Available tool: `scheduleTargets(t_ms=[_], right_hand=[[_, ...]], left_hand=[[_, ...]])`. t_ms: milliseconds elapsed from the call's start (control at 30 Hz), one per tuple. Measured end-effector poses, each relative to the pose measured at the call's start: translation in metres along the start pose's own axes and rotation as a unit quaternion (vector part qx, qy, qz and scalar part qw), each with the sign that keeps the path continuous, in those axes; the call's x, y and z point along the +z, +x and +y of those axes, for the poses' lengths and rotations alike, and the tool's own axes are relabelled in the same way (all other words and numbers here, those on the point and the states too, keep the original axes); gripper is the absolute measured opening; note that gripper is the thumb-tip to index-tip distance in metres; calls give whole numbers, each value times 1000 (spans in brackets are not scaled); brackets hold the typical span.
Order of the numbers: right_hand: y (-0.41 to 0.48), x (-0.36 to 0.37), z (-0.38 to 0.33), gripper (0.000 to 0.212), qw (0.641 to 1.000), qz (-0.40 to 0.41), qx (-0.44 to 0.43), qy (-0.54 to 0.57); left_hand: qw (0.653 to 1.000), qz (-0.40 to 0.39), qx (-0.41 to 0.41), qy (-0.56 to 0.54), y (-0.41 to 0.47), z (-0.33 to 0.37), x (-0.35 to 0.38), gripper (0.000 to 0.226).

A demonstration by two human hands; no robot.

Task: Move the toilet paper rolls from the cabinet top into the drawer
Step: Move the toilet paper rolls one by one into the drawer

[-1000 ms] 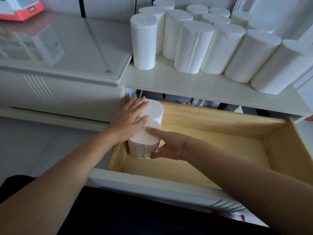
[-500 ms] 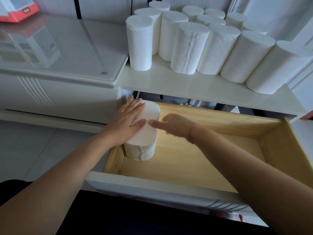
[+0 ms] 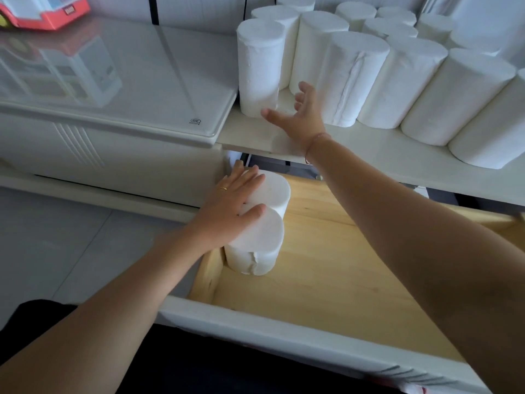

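Two rolls (image 3: 260, 237) stand upright in the drawer (image 3: 326, 280), tucked in its far left corner, one just behind the other and touching. Left hand (image 3: 231, 206) lies flat and open across their tops, fingers spread, not gripping; a ring shows on one finger.

Right hand (image 3: 298, 115) is up on the cabinet top (image 3: 383, 155), open with fingers splayed, thumb at the base of the leftmost front roll (image 3: 260, 66). It sits between that roll and the next roll (image 3: 352, 81) to the right, holding neither. Whether the thumb touches the roll, cannot tell.

More rolls (image 3: 454, 92) stand packed upright in rows along the cabinet top, running right and far. A glass-topped unit (image 3: 113, 81) adjoins on the left.
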State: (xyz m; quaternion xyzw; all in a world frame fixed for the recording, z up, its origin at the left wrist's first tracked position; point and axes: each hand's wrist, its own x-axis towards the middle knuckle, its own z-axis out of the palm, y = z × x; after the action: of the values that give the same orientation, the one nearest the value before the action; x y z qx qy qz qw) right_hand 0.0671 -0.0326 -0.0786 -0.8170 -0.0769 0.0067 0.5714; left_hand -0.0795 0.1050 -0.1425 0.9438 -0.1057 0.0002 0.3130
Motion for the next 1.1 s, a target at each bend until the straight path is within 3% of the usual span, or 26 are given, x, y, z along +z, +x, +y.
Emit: scheduleTargets(t_ms=[333,667,1100], right_hand=[[54,28,-11,117,998,-20,-48,35],[69,39,-13,102,997,10,-56,60],[-37,-16,-4,97,993,-77,-77,34]], left_hand=[[999,22,26,14,6,-1,-2,60],[999,26,33,13,7,-3,1,65],[995,-30,12,90,7,-2,-2,63]])
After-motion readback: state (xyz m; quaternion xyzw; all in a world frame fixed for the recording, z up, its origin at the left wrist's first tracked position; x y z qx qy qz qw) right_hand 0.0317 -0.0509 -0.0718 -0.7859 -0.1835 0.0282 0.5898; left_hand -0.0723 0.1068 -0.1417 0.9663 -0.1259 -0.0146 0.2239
